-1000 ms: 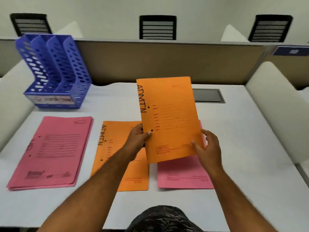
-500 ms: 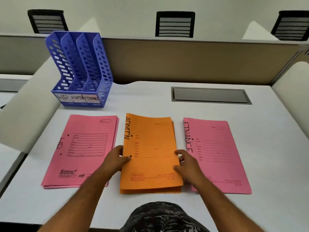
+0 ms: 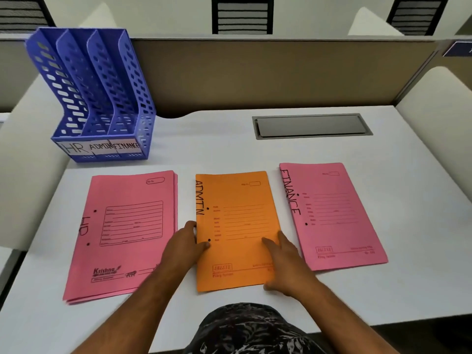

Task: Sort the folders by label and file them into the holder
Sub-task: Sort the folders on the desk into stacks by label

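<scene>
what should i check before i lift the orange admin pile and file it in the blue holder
1. ADMIN pile squared up: ok, edges aligned.
2. left hand and right hand at its sides: ok.
3. Firm grip: cannot tell, fingers only rest on the edges.
4. blue holder middle slot labelled ADMIN: ok.
5. That slot free: ok, looks empty.
6. HR pile and FINANCE pile apart from it: ok.

Office: desk partition, cable hatch, file holder.
</scene>
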Motion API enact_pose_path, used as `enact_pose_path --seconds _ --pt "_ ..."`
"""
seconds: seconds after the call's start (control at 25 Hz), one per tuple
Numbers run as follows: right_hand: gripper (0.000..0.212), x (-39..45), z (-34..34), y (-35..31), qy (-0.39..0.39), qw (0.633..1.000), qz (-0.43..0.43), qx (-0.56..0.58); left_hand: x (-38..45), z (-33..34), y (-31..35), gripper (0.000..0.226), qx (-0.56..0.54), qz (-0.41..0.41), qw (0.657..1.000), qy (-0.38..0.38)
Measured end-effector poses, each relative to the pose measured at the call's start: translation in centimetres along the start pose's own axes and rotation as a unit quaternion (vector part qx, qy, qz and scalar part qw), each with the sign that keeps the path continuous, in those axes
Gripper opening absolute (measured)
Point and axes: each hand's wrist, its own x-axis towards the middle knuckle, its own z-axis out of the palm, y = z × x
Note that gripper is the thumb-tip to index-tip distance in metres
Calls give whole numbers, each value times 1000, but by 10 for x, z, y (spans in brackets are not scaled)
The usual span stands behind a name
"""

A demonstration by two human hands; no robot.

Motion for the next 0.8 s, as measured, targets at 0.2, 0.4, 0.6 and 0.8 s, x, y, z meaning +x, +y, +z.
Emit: enact_pose_path --seconds 0.2,0.4,0.6,0.8 --pt "103 4 3 -4 54 998 -11 -42 10 -3 5 65 -13 21 1000 4" --pt "99 13 -4 -6 79 996 3 -46 20 -6 16 66 -24 25 999 1" --pt "101 13 -4 -7 89 995 24 -31 22 -3 16 64 -25 37 999 10" --pt "95 10 -7 -12 88 995 24 -44 24 -8 9 71 -65 41 997 -12"
